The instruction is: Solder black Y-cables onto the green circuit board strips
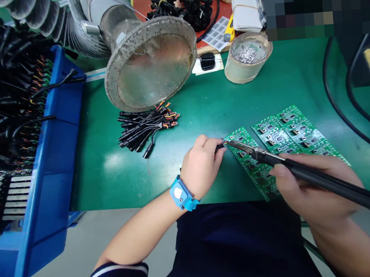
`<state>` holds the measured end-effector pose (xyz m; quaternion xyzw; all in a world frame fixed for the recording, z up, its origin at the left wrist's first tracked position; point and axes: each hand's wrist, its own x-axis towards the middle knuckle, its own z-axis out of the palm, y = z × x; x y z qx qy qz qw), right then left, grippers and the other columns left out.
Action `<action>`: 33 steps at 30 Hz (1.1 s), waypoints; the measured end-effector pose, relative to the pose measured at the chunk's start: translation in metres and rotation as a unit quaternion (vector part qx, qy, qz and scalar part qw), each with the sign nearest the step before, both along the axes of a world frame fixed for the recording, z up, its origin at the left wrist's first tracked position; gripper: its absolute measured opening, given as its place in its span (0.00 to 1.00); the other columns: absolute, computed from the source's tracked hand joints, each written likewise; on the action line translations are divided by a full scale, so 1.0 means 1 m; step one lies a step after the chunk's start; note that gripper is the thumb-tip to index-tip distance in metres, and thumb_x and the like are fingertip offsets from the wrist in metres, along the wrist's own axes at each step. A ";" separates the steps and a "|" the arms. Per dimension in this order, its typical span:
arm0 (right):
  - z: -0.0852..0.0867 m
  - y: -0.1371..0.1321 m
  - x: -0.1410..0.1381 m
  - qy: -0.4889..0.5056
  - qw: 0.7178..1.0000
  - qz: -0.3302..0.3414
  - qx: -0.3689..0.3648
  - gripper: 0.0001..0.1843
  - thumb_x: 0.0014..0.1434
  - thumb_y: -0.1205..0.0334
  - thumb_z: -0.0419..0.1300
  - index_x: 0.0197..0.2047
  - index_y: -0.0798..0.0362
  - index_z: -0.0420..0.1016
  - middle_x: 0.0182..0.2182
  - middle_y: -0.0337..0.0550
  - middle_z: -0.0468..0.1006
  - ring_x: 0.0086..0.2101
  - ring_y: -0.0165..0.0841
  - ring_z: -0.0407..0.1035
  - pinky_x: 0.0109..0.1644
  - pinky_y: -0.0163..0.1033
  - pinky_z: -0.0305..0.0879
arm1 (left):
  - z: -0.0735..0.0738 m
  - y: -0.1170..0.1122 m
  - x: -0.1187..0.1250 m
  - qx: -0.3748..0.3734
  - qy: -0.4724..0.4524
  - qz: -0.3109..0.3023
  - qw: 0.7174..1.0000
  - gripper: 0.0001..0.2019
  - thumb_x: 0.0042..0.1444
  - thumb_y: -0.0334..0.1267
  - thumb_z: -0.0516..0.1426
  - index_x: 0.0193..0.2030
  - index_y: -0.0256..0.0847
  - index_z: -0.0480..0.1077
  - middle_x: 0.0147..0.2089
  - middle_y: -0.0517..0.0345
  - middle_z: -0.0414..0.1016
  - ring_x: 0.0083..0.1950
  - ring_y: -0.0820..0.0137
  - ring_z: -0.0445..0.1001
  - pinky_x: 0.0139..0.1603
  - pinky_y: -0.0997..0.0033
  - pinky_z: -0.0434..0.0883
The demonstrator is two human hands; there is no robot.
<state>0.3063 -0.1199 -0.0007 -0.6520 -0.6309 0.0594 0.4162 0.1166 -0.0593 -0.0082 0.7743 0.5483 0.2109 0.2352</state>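
Observation:
My left hand (pixel 201 165), with a blue wrist strap (pixel 180 194) behind it, pinches a short black cable (pixel 219 147). The cable's thin coloured wires reach the left edge of a green circuit board (pixel 251 161). In my right hand (pixel 313 188) is a black soldering iron (pixel 298 169), held like a pen. Its metal tip meets or nearly meets the wire ends at the board's edge; actual contact is too small to tell. To the right lie more green circuit boards (pixel 295 132). A pile of black cables (pixel 146 128) with bare coloured ends rests left of my left hand.
A fume extraction hood (pixel 109 72) hangs over the table's back. Behind the boards stands a round tub (pixel 244 72) of silvery bits. A blue crate (pixel 63 105) full of black cables is at left. A black cord (pixel 331 88) curves along the right; a yellow cutter (pixel 229 29) lies behind.

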 end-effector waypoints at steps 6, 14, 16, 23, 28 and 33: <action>0.002 0.005 0.004 0.011 0.999 -0.005 0.048 0.10 0.47 0.60 0.65 0.34 0.51 0.75 0.23 0.37 0.75 0.22 0.30 0.70 0.25 0.36 0.66 | 0.000 0.000 0.000 0.005 0.005 -0.003 1.000 0.09 0.58 0.34 0.56 0.45 0.37 0.71 0.36 0.54 0.67 0.34 0.72 0.69 0.37 0.70 0.72; 0.004 0.008 -0.001 0.018 1.000 0.020 0.014 0.11 0.48 0.61 0.65 0.37 0.50 0.74 0.28 0.39 0.78 0.23 0.29 0.70 0.27 0.36 0.65 | 0.001 0.000 0.000 0.001 0.007 -0.007 1.000 0.11 0.59 0.35 0.55 0.47 0.37 0.71 0.37 0.54 0.69 0.36 0.71 0.70 0.39 0.69 0.72; 0.004 0.008 -0.002 0.013 1.000 0.022 0.014 0.10 0.48 0.62 0.64 0.37 0.51 0.74 0.27 0.38 0.78 0.23 0.28 0.70 0.27 0.35 0.65 | 0.002 0.000 0.000 0.001 0.013 -0.006 1.000 0.11 0.59 0.35 0.55 0.47 0.38 0.71 0.37 0.54 0.69 0.36 0.71 0.70 0.39 0.70 0.71; 0.003 0.008 0.000 0.019 1.000 0.020 0.004 0.11 0.48 0.60 0.65 0.37 0.50 0.74 0.28 0.38 0.78 0.21 0.28 0.69 0.25 0.35 0.64 | 0.004 0.002 -0.003 0.047 0.075 -0.022 0.996 0.11 0.60 0.38 0.54 0.47 0.41 0.71 0.36 0.55 0.71 0.38 0.69 0.69 0.38 0.70 0.68; 0.002 0.006 0.001 0.037 0.999 0.025 -0.017 0.12 0.48 0.61 0.65 0.37 0.50 0.74 0.27 0.39 0.77 0.22 0.28 0.70 0.25 0.35 0.65 | 0.004 0.005 -0.004 0.079 0.135 -0.078 0.985 0.10 0.61 0.37 0.51 0.45 0.43 0.73 0.33 0.55 0.69 0.35 0.67 0.64 0.38 0.67 0.64; 0.003 0.007 0.000 0.031 0.999 0.018 -0.013 0.11 0.49 0.58 0.64 0.37 0.49 0.74 0.27 0.38 0.77 0.23 0.29 0.70 0.26 0.36 0.65 | 0.003 0.006 -0.003 0.082 0.140 -0.087 0.983 0.10 0.62 0.36 0.50 0.43 0.41 0.72 0.33 0.55 0.66 0.36 0.68 0.63 0.38 0.68 0.63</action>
